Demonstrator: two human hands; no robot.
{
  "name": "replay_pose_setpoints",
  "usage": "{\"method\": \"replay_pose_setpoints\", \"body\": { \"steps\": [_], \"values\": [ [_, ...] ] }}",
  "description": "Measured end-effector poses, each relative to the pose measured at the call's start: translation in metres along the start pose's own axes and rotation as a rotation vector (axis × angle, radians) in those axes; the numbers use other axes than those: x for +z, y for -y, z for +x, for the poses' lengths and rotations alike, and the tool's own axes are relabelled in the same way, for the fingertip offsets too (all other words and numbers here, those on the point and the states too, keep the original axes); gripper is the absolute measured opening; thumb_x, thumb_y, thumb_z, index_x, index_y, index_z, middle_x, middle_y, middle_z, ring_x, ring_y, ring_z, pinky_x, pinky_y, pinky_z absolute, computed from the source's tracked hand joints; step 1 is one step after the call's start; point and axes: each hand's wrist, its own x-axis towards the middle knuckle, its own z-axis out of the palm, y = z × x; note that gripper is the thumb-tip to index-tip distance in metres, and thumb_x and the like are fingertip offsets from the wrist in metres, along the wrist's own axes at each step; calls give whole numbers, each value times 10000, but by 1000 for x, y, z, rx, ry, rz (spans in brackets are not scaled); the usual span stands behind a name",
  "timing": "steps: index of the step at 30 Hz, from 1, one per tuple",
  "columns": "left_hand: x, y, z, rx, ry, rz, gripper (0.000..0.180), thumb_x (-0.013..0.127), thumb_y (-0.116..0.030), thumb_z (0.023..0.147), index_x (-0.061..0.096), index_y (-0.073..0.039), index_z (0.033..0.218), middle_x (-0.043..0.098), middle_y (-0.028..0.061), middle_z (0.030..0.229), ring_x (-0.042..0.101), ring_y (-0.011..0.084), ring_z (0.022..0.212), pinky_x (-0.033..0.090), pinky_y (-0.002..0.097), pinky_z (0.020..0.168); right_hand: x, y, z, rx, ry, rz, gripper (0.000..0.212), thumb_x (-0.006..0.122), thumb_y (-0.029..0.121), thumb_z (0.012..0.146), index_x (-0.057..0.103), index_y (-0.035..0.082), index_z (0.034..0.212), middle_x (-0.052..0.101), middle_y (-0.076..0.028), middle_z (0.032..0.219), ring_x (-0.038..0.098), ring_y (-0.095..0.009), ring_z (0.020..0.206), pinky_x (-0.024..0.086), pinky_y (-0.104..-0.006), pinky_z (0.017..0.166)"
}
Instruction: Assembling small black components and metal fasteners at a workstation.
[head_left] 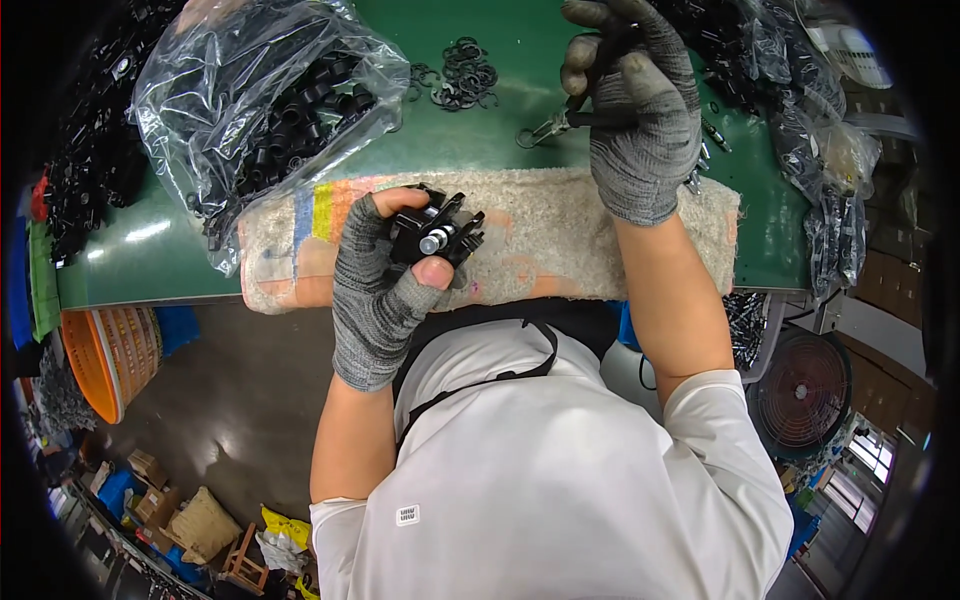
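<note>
My left hand [375, 290], in a grey glove with bare fingertips, grips a black plastic part [408, 238] between thumb and fingers, above the cloth. A shiny metal pin [434, 241] sticks out of that part. My right hand [645, 130], in a grey glove with dirty fingertips, is closed round dark-handled pliers [562, 124] whose tips point left. At those tips is a small open ring [525, 139]; whether they hold it or merely touch it I cannot tell. Left of the pliers, a pile of dark retaining rings [465, 75] lies on the green table [420, 150].
A worn cloth [540, 220] covers the table's front edge. On the left stands a clear plastic bag [190, 110] of black cylindrical parts, beside heaped black pieces [90, 140]. Metal pins [716, 136] lie right of my right hand. An orange basket [95, 365] and a fan [800, 392] stand below.
</note>
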Motion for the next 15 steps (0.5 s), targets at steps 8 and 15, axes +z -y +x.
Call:
{"method": "replay_pose_setpoints", "body": {
  "steps": [8,15],
  "values": [
    [6,-8,7,-9,35,-76,670,829,-364,775,513,-32,1263,577,81,1149,570,169,1057,467,314,956,-28,-62,37,-401,376,899,484,610,214,955,473,42,1386,595,-131,1190,593,-97,854,518,-223,704],
    [-11,-19,6,-1,84,-105,507,715,-168,865,482,-40,1297,584,96,1143,612,183,979,545,316,825,3,-33,0,-247,-25,62,469,586,171,912,517,16,1349,620,-159,1193,584,-162,903,503,-267,736]
  ]
}}
